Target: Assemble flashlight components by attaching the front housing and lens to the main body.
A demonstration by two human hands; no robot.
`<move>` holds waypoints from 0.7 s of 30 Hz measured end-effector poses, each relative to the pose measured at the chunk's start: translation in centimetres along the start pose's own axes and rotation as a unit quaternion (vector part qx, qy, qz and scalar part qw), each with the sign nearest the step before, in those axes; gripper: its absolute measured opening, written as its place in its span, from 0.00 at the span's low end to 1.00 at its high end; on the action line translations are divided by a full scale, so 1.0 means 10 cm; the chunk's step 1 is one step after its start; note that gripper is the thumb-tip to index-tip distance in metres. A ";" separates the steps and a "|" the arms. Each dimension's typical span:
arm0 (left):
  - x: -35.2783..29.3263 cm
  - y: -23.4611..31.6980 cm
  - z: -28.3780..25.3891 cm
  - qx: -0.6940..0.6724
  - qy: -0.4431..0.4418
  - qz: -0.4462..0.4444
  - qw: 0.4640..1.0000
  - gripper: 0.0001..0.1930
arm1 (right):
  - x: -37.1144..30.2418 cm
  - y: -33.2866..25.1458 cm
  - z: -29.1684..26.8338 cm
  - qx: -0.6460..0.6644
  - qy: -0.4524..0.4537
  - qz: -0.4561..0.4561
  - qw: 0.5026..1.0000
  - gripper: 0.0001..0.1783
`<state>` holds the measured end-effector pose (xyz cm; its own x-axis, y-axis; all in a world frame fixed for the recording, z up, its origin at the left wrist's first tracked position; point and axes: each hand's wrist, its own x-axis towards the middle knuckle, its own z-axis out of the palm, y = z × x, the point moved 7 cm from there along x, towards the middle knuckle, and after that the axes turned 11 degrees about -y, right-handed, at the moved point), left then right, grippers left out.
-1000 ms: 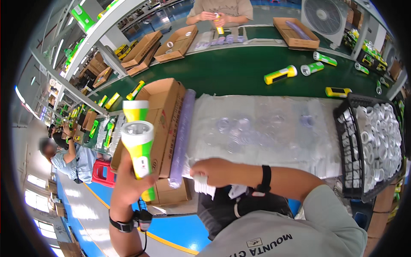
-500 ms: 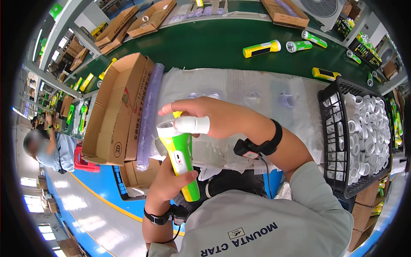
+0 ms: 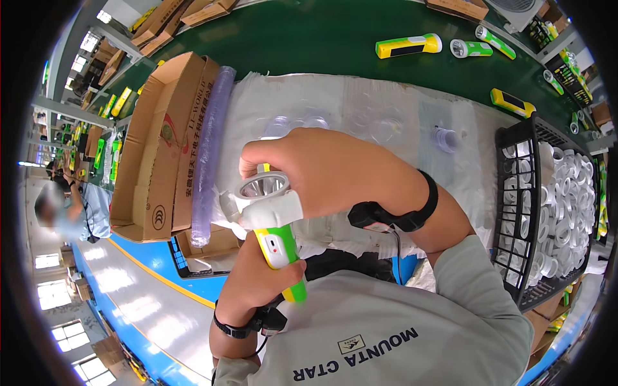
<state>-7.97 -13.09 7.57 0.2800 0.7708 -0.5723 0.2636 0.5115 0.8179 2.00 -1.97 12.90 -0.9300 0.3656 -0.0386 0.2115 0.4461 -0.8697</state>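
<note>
The left hand (image 3: 261, 281) is wrapped around the barrel of a green-and-yellow flashlight (image 3: 278, 247), head up over the near left corner of the white-covered tabletop (image 3: 360, 90). The right hand (image 3: 315, 166) curls over the head, gripping what looks like a white cloth (image 3: 278, 211) against its rim. Wiping seems in hand; the next move calls for a steady barrel while the cloth follows the rim.

Carton (image 3: 161, 148) left of flashlight (image 3: 277, 246), roll (image 3: 214, 154) between, rings (image 3: 563, 209) in crate (image 3: 515, 133) at right
</note>
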 end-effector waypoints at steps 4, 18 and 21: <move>0.03 0.03 0.02 -0.059 -0.008 0.034 0.998 0.33 | 0.00 0.10 0.02 0.012 -0.019 -0.006 1.000 0.24; 0.01 0.18 -0.13 0.159 0.128 0.153 0.967 0.30 | 0.04 0.07 0.08 0.193 -0.111 -0.091 0.971 0.28; -0.08 0.35 -0.30 0.357 0.314 0.261 0.840 0.28 | -0.08 -0.25 0.02 -0.053 0.090 -0.182 0.978 0.30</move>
<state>-10.09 -10.75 11.02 0.0455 0.9825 0.1808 0.8061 -0.1430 0.5743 2.18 -3.56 14.98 -0.8839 0.3002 0.3586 -0.0841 0.6523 -0.7533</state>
